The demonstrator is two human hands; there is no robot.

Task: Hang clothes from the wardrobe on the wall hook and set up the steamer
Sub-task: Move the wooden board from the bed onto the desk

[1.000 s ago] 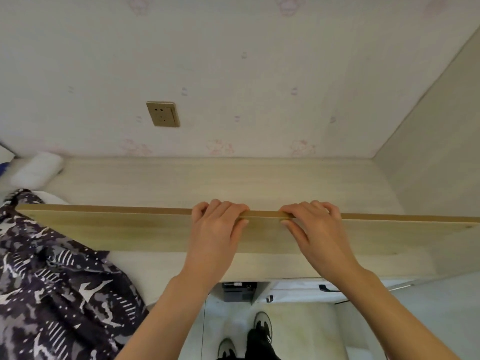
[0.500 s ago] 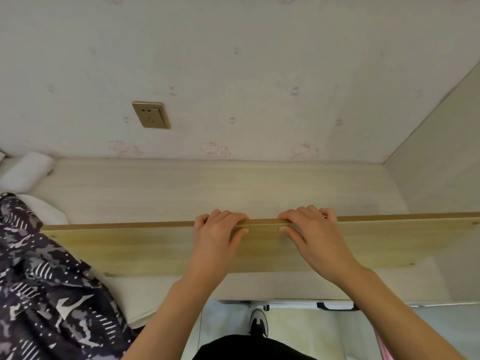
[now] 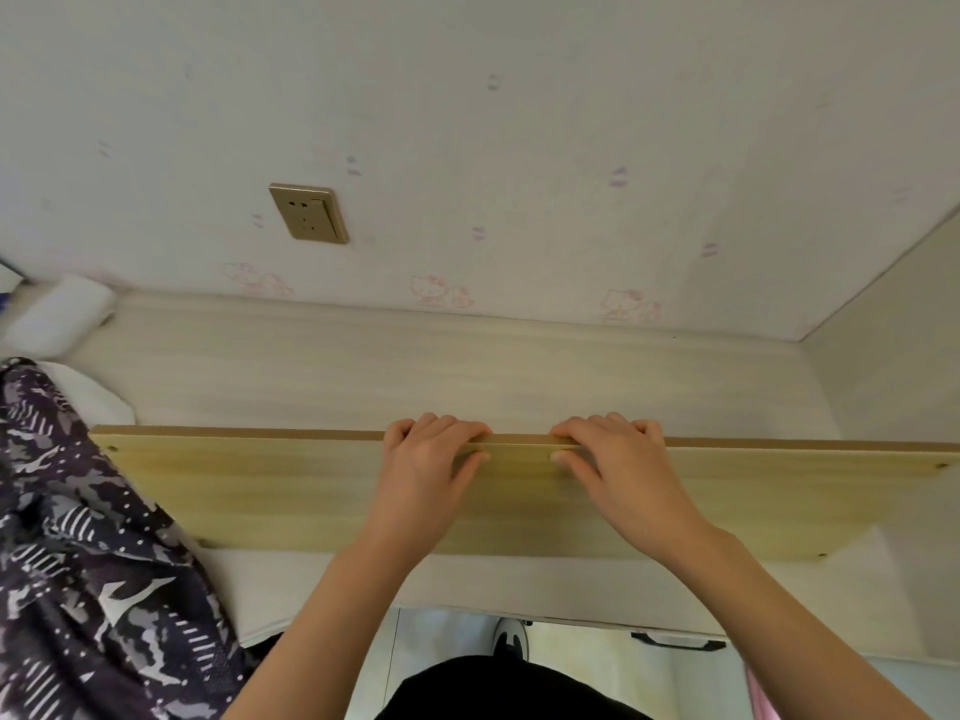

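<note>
A long light wooden board (image 3: pixel 270 491) stands on its edge across a pale wooden surface (image 3: pixel 415 371). My left hand (image 3: pixel 426 475) and my right hand (image 3: pixel 618 470) grip its top edge side by side near the middle, fingers curled over the far side and thumbs on the near face. A dark patterned garment (image 3: pixel 78 563) lies at the left, touching the board's left end. No steamer, wall hook or wardrobe is in view.
A brass wall socket (image 3: pixel 309 213) sits in the cartoon-printed wallpaper above the surface. A white roll (image 3: pixel 57 319) lies at the far left. A pale side panel (image 3: pixel 893 345) closes the right. Below, floor tiles, a shoe (image 3: pixel 511 641) and a dark handle (image 3: pixel 675 641) show.
The board has slid to the right and a little away from me in both hands, its left end now uncovered beside the garment. My grip is unchanged.
</note>
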